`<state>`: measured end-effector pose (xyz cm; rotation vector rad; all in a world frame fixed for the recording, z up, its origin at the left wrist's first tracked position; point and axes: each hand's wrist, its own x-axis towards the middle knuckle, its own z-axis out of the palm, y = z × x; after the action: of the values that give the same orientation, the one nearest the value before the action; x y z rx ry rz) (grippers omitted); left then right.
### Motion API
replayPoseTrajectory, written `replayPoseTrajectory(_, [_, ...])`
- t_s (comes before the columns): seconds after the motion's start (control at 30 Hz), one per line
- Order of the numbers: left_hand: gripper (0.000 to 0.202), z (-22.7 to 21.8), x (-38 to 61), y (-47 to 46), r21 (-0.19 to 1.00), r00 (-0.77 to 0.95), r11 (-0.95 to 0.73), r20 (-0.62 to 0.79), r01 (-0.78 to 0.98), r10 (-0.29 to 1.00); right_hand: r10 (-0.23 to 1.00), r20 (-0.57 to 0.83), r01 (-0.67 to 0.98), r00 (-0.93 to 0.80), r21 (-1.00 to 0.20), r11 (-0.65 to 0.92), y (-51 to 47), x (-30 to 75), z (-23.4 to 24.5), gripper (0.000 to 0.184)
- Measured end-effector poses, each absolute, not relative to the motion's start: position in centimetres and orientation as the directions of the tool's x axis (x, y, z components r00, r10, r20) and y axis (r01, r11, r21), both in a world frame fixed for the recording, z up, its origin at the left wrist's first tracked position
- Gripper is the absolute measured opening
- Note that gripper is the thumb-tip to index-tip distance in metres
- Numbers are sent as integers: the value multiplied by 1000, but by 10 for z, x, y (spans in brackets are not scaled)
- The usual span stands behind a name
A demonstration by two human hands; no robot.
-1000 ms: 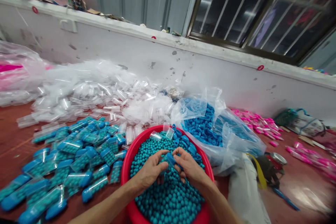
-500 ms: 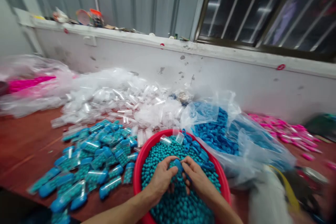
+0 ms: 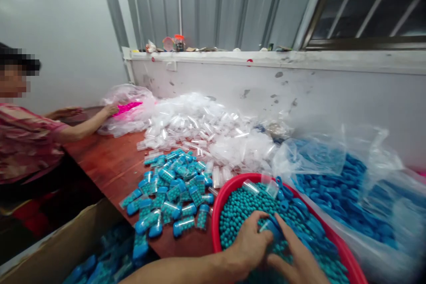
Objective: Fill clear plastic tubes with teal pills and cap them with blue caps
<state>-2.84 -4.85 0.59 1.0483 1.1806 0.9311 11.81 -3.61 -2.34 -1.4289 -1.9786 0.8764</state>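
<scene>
Facing white wall [image 3: 206, 77], working over red surface [image 3: 109, 153]. Clamping small blue piece [image 3: 272, 228] in left hand [image 3: 249, 239] above red tub [image 3: 217, 219] of teal beads [image 3: 238, 207]; spreading right hand [image 3: 294, 253] around from right, can't tell whether gripping. Looking partway: showing pile of filled, capped tubes [image 3: 173, 191] left of tub, leaving big far heap of empty clear tubes [image 3: 186, 126], plus blue plastic parts [image 3: 333, 195] bagged at right. Versus earlier frame: aiming further left, catching co-worker [image 3: 26, 142] reaching to pink pieces [image 3: 129, 107] far left, also carton [image 3: 63, 235] near left; losing most of pink heap at right.

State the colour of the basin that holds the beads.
The basin is red; it shows best in the head view.
</scene>
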Motion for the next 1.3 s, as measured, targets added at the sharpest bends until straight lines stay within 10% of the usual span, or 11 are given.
replayPoseTrajectory(0.53, [19,11,-22,-55,987,226,157,-143,-46,964,924,280,582,-259,-718,381,-68,90,4,64])
replayPoseTrajectory(0.77, [17,27,-64,-50,972,306,-44,-29,229,952,901,31,520,-433,-808,278,-72,94,7,91])
replayPoseTrajectory(1.03, [35,59,-161,-47,251,-169,137,113,958,979,884,57,616,-464,-697,368,-52,115,0,38])
replayPoseTrajectory(1.3, [43,37,-67,42,463,-94,125,-89,878,992,911,117,731,-395,-560,389,-47,123,6,31])
